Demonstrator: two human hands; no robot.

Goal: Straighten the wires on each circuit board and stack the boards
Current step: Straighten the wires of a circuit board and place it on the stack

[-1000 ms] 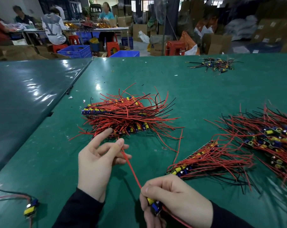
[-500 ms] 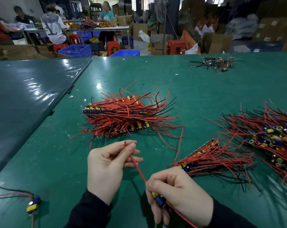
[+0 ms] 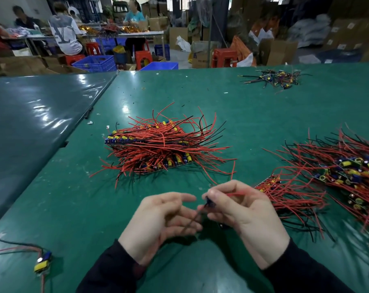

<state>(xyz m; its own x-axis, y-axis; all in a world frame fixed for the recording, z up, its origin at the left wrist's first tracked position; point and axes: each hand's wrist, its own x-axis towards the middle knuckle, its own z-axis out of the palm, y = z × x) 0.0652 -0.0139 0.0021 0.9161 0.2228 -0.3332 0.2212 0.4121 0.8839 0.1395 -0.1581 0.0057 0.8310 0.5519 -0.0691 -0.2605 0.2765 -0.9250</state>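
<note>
Near the worktop's (image 3: 200,102) front edge, the right hand (image 3: 242,210) pinched a small board (image 3: 210,202); its dark wire (image 3: 192,220) crossed the left hand's (image 3: 158,220) loosely spread fingers.

The table (image 3: 200,98) wears a smooth green covering with a soft sheen; the sheet (image 3: 31,123) beside it looks like glossy plastic, catching bright glare. The wires (image 3: 164,144) have smooth red and black insulation. Blue crates (image 3: 94,63) and red stools (image 3: 223,58) look plastic; boxes (image 3: 280,51) are matt cardboard.
</note>
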